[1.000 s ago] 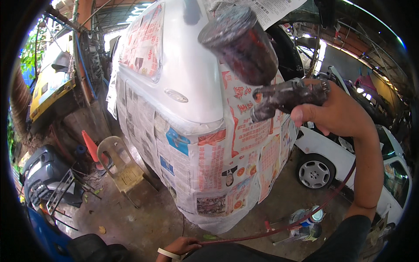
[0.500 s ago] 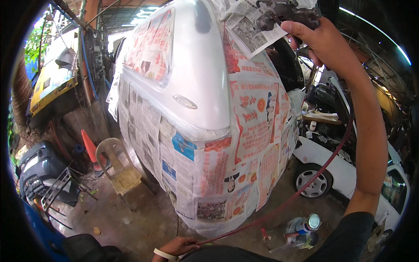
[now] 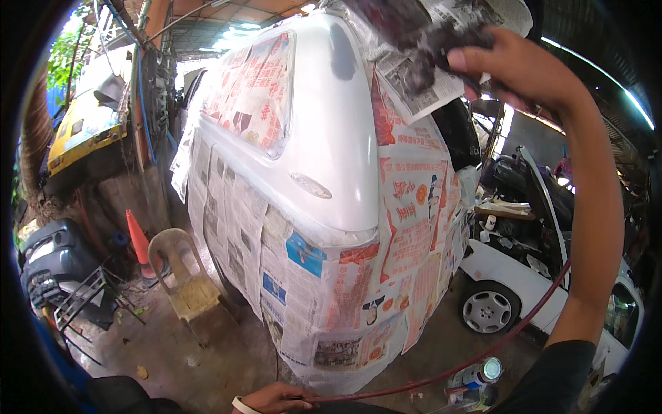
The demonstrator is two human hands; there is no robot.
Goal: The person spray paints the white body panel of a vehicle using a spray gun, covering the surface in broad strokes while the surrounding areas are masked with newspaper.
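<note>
Raised higher since before, right hand (image 3: pixel 514 69) clamps spray gun (image 3: pixel 431 41); left hand (image 3: pixel 276 399) pinches red hose (image 3: pixel 483 355).

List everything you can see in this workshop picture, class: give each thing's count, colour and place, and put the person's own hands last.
Van: one, white, centre, windows and lower body masked with newspaper.
Spray gun: one, dark, top, above the van's roof.
Air hose: one, dark red, from lower centre toward the right.
Plastic chair: one, beige, left of the van.
Traffic cone: one, orange, behind the chair.
Car: one, white, right, bonnet up.
Spray cans: at least two, on the floor, lower right.
Yellow vehicle: one, far left.
Right hand: raised, gripping the spray gun.
Left hand: bottom edge, on the hose.
</note>
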